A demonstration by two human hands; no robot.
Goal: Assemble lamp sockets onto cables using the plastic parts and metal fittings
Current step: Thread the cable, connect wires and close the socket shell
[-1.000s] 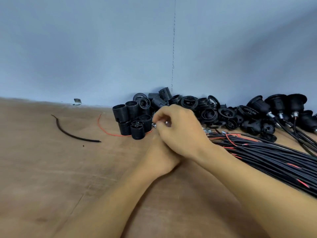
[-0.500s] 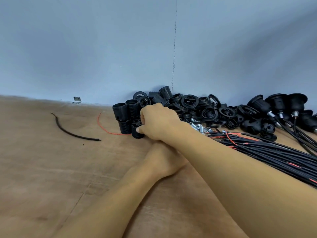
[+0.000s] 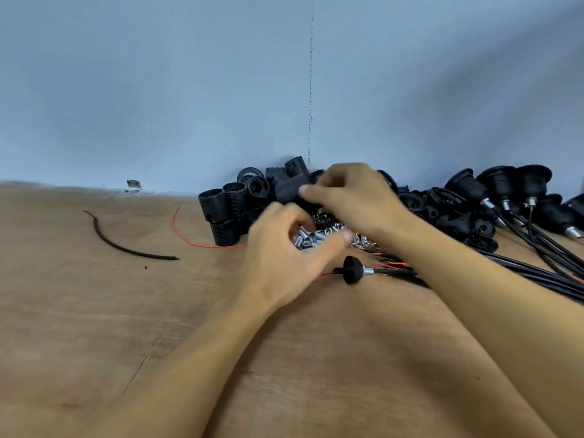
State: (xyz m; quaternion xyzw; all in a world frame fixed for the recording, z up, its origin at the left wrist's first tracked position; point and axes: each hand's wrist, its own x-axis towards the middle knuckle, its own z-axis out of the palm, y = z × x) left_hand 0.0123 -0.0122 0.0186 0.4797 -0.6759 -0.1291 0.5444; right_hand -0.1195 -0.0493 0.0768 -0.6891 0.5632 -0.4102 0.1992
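Observation:
My right hand [image 3: 354, 200] grips a black threaded socket body [image 3: 288, 191], lifted above the heap of black socket bodies [image 3: 221, 213]; it is motion-blurred. My left hand [image 3: 281, 263] hovers in a loose C-shape over a small heap of silver metal fittings [image 3: 308, 240], with nothing visibly between its fingers. Just right of the left hand, a cable end with a black cap and metal fitting [image 3: 352, 270] lies on the wooden table [image 3: 94, 327], red wire tips poking out.
A bundle of black cables [image 3: 537, 276] runs off to the right. Black rings [image 3: 442, 200] and assembled sockets on cables [image 3: 505, 184] lie along the blue wall. A loose black cable piece [image 3: 120, 245] and a red wire [image 3: 189, 240] lie to the left.
My right hand took a socket body from the heap and lifted it to the right. The left hand came out from under the right arm; the capped cable end now lies on the table.

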